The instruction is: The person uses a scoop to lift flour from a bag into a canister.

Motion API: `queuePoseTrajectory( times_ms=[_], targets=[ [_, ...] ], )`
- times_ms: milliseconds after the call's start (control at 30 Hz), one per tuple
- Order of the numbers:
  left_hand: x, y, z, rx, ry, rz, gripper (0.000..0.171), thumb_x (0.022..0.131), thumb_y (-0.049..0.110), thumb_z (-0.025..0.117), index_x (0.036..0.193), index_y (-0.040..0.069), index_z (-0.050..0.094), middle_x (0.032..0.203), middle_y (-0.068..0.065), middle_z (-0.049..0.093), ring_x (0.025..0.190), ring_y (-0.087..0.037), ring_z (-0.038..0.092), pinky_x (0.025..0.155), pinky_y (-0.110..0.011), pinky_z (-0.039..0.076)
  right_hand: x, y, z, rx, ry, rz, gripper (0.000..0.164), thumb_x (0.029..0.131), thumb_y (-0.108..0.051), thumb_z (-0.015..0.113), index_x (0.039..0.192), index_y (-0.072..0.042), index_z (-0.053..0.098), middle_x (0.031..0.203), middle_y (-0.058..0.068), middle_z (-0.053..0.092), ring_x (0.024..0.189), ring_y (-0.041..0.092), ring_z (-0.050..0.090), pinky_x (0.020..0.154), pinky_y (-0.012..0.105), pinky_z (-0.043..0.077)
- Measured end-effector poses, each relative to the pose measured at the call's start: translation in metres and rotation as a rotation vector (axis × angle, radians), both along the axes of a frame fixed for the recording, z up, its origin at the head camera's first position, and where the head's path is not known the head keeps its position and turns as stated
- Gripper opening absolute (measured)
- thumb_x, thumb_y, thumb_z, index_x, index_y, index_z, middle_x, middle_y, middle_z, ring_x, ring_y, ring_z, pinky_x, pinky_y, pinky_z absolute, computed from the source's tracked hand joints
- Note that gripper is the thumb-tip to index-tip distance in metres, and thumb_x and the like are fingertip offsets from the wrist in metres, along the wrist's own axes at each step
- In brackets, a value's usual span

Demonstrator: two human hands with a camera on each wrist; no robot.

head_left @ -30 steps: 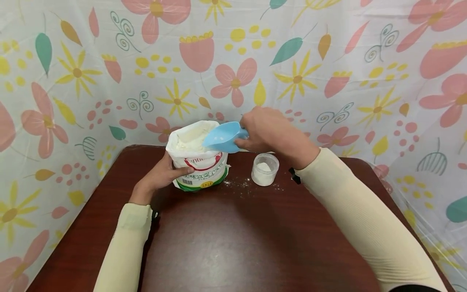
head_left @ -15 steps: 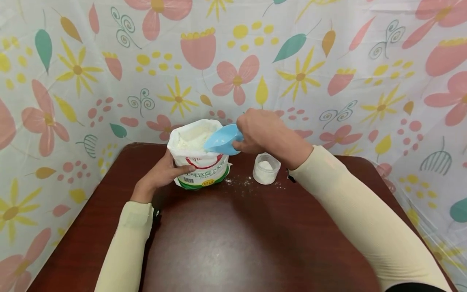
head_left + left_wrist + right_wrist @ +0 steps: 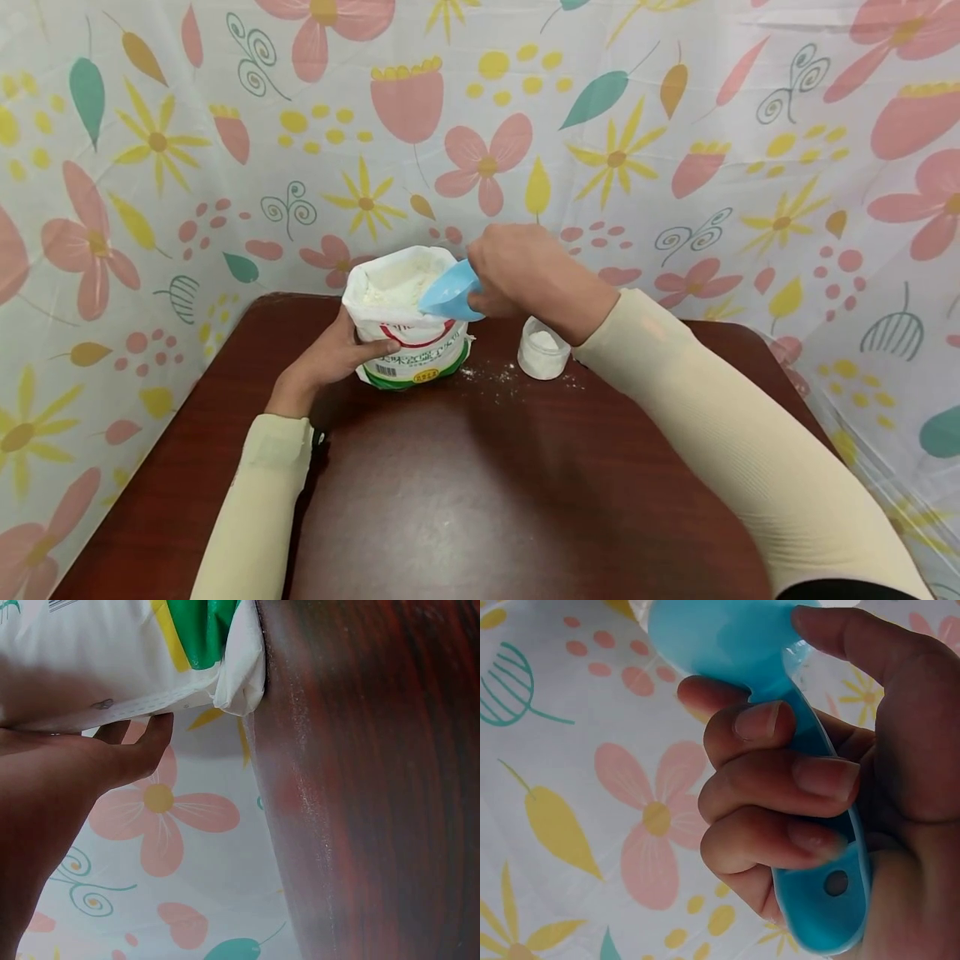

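Note:
A white flour bag (image 3: pixel 420 354) with a green base stands with its top rolled down, full of white powder. My left hand (image 3: pixel 327 358) grips its left side, thumb across the front. From below, the left wrist view shows the fingers (image 3: pixel 154 746) reaching round the bag (image 3: pixel 82 664). My right hand (image 3: pixel 517 271) holds a light blue scoop (image 3: pixel 453 292), its tip dipped in the powder at the bag's right edge. In the right wrist view, curled fingers (image 3: pixel 780 780) wrap the scoop's handle (image 3: pixel 821 915), and the thumb presses near its bowl.
Right of the bag sits a small clear jar (image 3: pixel 542 362) partly filled with white powder, under my right wrist. Spilled powder (image 3: pixel 495 375) dusts the dark wooden table (image 3: pixel 450 500). A flowered curtain (image 3: pixel 480 100) hangs close behind the table.
My right hand has shifted left with the scoop, pushing it closer to the bag and turning its bowl. The left hand still holds the bag in place.

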State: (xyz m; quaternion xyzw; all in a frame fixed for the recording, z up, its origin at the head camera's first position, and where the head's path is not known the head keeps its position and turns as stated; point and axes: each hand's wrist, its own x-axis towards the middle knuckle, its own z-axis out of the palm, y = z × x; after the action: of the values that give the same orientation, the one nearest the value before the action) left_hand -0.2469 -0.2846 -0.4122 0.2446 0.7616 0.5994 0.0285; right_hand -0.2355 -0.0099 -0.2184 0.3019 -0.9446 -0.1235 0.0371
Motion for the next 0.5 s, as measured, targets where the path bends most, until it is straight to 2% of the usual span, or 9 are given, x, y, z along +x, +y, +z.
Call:
queuePoseTrajectory(
  times_ms=[200, 500],
  targets=[
    [-0.005, -0.003, -0.009, -0.011, 0.009, -0.008, 0.113, 0.089, 0.003, 0.084, 0.164, 0.039, 0.008, 0.154, 0.000, 0.044, 0.137, -0.028, 0.051, 0.116, -0.063, 0.040, 0.002, -0.006, 0.001, 0.034, -0.019, -0.013, 0.021, 0.089, -0.030, 0.068, 0.074, -0.016, 0.061, 0.071, -0.001, 0.054, 0.065, 0.020, 0.053, 0.055, 0.040, 0.050],
    [-0.008, -0.002, -0.008, 0.001, 0.018, -0.014, 0.112, 0.090, 0.004, 0.084, 0.164, 0.042, 0.009, 0.155, 0.001, 0.044, 0.138, -0.027, 0.051, 0.116, -0.064, 0.040, 0.001, -0.014, 0.002, 0.074, 0.035, -0.007, 0.020, 0.090, -0.031, 0.068, 0.079, -0.015, 0.061, 0.076, 0.000, 0.059, 0.065, 0.023, 0.062, 0.062, 0.043, 0.058]
  ],
)
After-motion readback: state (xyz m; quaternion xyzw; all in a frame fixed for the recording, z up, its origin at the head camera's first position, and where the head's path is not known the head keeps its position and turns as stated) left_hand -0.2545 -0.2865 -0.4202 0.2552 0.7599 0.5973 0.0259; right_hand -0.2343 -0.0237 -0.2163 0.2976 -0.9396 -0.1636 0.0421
